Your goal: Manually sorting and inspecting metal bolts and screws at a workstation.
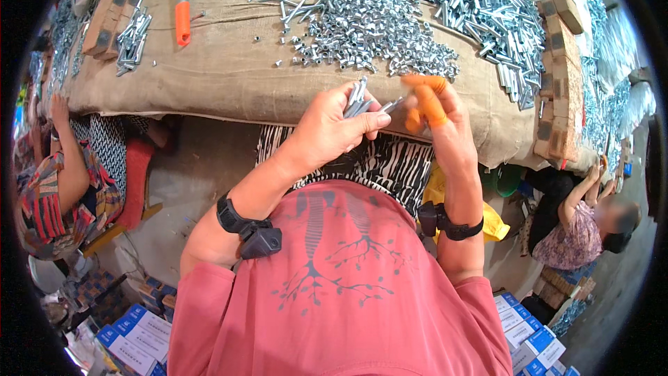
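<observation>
My left hand (332,125) is closed round a small bundle of silver metal bolts (356,101), at the near edge of a cloth-covered bench (209,87). One bolt sticks out past its thumb, toward my right hand (442,108). Orange covers are on several fingers of that right hand, which are bent together by the bolt's end and partly smeared by motion. Whatever they pinch is hidden. Just beyond both hands lies a heap of short metal sleeves (376,31).
Long silver bolts (487,21) are piled at the far right, beside stacked bricks (560,83). An orange-handled tool (182,24) and a small bolt pile (134,38) lie left. Other people sit at left and right. Blue-and-white boxes (139,338) stand behind me.
</observation>
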Motion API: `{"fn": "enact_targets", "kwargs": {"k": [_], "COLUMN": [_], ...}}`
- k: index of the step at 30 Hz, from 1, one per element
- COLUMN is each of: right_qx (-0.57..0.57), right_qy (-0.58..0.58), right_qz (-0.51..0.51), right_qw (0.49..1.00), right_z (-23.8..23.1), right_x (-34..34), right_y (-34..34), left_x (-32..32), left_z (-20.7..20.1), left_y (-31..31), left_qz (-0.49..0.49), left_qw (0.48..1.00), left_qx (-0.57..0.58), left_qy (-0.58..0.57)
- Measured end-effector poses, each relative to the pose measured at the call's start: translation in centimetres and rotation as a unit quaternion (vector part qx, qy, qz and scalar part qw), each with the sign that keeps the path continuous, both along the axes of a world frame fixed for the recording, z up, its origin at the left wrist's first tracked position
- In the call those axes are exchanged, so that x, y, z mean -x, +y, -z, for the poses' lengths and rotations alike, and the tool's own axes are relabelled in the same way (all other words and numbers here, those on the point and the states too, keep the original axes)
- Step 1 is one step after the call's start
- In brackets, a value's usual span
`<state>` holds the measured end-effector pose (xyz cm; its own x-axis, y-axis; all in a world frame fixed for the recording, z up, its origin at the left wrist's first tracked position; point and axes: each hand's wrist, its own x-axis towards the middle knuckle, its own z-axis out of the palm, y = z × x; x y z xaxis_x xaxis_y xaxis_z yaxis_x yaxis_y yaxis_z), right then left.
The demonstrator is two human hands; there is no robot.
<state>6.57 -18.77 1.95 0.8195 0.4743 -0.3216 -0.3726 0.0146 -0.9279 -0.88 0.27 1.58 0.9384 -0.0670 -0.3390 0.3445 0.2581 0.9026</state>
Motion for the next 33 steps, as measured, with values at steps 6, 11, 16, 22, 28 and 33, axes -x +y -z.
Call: {"fn": "enact_targets", "kwargs": {"k": [6, 11, 16, 22, 28, 33], "right_qx": [0.05, -0.168, -0.404, -0.163, -0.058, 0.005], "right_qy": [-0.08, 0.139, 0.095, 0.093, 0.016, -0.047], "right_qz": [-0.015, -0.059, -0.177, -0.135, -0.072, -0.028], "right_qw": [0.995, 0.974, 0.892, 0.973, 0.996, 0.998], "right_z": [1.5, -0.3, -3.0, -0.5, -0.6, -1.5], "right_x": [1.0, 2.2, 3.0, 2.5, 0.3, -2.8], "right_y": [0.2, 0.7, -0.7, 0.3, -1.0, -0.6], "left_x": [0.3, 0.3, -0.1, 0.0, 0.1, -0.8], "left_z": [-0.3, 0.8, 2.2, 1.9, -0.1, -0.3], "left_y": [-0.3, -0.4, 0.8, 0.5, 1.0, 1.4], "left_qz": [-0.001, -0.065, -0.104, -0.101, 0.02, -0.003], "left_qw": [0.998, 0.997, 0.993, 0.995, 0.985, 0.992], "left_qx": [0.055, 0.022, 0.029, 0.01, -0.173, -0.129], "left_qy": [-0.012, -0.034, -0.046, -0.017, -0.008, -0.02]}}
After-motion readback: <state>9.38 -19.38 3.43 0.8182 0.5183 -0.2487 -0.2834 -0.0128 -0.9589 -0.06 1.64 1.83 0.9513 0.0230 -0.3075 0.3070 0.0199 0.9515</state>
